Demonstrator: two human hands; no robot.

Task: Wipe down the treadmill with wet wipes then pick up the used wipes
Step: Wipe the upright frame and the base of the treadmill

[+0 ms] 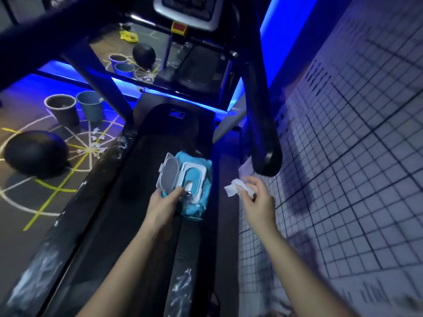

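Note:
A black treadmill (128, 225) runs from the bottom of the view toward a mirror. On its belt lies a blue pack of wet wipes (196, 202) with its white flip lid (168, 172) standing open. My left hand (166, 203) grips the pack's near left edge, thumb beside the opening. My right hand (258, 197) is to the right of the pack, just below the end of the right handrail (263, 133), pinching a crumpled white wipe (234, 187) in its fingertips. The console (190, 10) is at the top.
A white tiled wall (354, 156) stands close on the right. On the floor to the left are a black ball (36, 154), two buckets (75, 110) and scattered white scraps (96, 140) on painted lines. The mirror behind shows their reflections.

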